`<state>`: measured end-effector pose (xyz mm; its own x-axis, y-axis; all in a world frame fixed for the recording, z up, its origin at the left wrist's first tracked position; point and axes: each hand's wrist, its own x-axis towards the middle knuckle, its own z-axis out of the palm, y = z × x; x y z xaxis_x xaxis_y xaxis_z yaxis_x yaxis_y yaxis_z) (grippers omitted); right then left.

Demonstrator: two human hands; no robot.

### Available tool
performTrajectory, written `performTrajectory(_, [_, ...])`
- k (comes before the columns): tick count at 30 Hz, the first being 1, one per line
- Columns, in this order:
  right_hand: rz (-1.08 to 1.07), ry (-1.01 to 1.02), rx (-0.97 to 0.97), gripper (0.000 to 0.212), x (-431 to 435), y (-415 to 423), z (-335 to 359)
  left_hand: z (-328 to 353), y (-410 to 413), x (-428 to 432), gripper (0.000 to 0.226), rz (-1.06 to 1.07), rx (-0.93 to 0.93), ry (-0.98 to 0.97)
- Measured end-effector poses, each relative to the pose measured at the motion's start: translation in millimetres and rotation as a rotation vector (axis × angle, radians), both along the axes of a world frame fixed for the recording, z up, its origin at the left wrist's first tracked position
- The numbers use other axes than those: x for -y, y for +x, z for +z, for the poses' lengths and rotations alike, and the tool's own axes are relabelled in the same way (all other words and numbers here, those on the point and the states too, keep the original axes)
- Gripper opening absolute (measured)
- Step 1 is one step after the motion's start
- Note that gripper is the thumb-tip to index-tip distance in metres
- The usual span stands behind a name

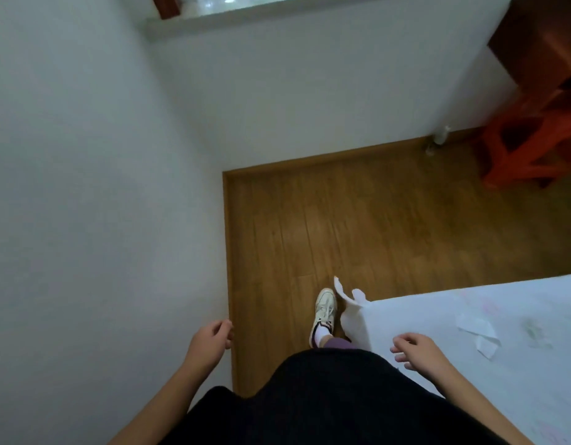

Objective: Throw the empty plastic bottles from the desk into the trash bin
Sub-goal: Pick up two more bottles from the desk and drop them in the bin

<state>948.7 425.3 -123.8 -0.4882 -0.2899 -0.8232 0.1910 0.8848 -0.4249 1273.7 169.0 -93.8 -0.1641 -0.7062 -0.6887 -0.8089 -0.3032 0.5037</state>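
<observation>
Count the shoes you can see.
1. One shoe on the floor, beside the white sheet corner; a second may be hidden behind the person's dark clothing.

Wooden floor and a white-covered desk

The plank floor (374, 220) runs to a matching wooden skirting along the white walls. A pale sneaker (324, 311) stands on it just beside the desk corner, an orange plastic stool (528, 146) stands at the far right, and a small white object (440, 138), too blurred to identify, sits against the wall near the stool. The desk (518, 303) at the right is covered with a white sheet whose corner (351, 316) hangs over the edge; torn white paper scraps (478, 330) lie on top.
</observation>
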Motion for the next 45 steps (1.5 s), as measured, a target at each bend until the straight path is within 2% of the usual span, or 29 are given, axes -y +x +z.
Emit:
performTrajectory(3, [0.057,-0.060,0.020,0.018,71.6,-45.4,7.6,0.7,-30.4,34.7,0.028,0.061,0.046,0.009])
performTrajectory(9, [0.144,-0.237,-0.028,0.012,199.0,-133.6,41.3,9.9,-104.3,114.0,0.028,0.137,0.023,-0.004])
performTrajectory(12, [0.138,-0.296,-0.060,0.009,236.5,-175.6,57.6,16.0,-148.6,153.5,0.029,0.119,0.004,-0.006])
performTrajectory(16, [0.042,-0.280,-0.079,0.007,254.6,-230.9,53.7,19.3,-220.9,210.0,0.031,0.028,-0.009,0.003])
performTrajectory(23, [-0.333,-0.075,-0.068,0.013,211.5,-295.8,33.0,2.8,-384.1,307.8,0.032,-0.301,-0.014,0.042])
performTrajectory(29, [-0.750,0.033,-0.081,0.014,156.9,-292.3,35.2,-18.3,-567.4,330.0,0.038,-0.675,-0.006,0.101])
performTrajectory(36, [-1.121,0.095,-0.062,0.011,100.2,-281.6,31.0,28.3,-767.3,242.2,0.025,-1.107,-0.084,0.052])
performTrajectory(40, [-1.186,0.112,-0.017,0.016,67.4,-312.2,18.7,18.1,-843.9,202.7,0.022,-1.193,-0.086,0.049])
performTrajectory(45, [-1.183,0.055,-0.016,0.013,22.0,-402.2,18.2,3.9,-904.0,156.2,0.027,-1.196,0.024,0.002])
